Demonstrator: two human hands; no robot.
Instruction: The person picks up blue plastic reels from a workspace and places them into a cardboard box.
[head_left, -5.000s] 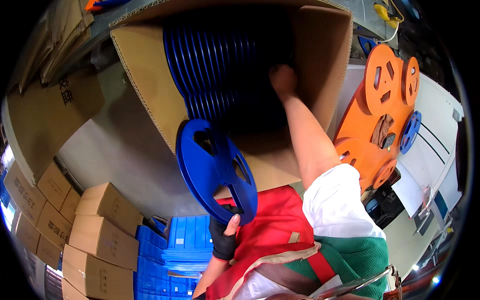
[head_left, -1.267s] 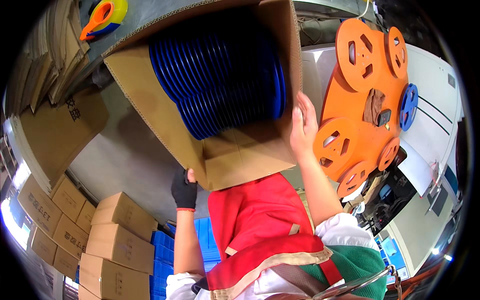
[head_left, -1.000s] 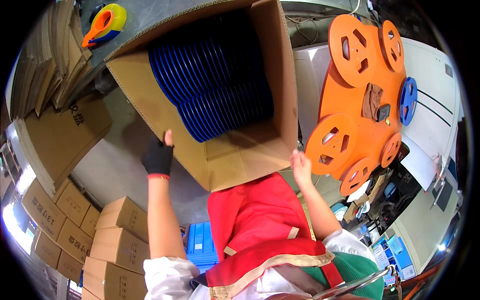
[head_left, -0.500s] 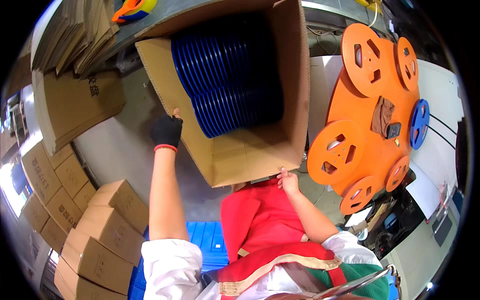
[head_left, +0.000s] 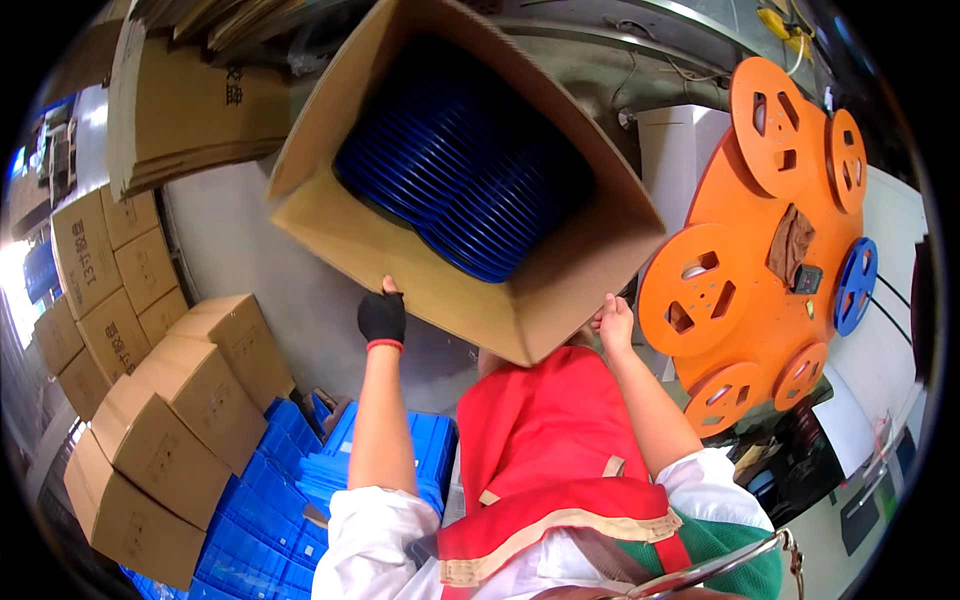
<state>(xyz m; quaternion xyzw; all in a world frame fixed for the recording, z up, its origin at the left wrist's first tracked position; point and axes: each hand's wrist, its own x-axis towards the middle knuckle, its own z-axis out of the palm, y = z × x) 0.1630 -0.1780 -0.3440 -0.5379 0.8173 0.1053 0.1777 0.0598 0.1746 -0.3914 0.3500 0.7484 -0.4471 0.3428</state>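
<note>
A large open cardboard box fills the upper middle of the head view, tilted with its opening toward me. Inside it stand several blue plastic reels, packed side by side. My left hand, in a black fingerless glove, grips the box's lower left edge. My bare right hand presses against the box's lower right corner. Below the box I see my red apron and white sleeves.
Orange reels of different sizes lie stacked at the right, with a small blue reel beside them. Closed cardboard cartons pile up at the left. Blue plastic crates sit below. Flattened cardboard lies at the upper left.
Five seconds ago my left hand held a single blue reel and my right reached into the box. Since then both hands have moved to the box's lower edge, and it has tilted and shifted.
</note>
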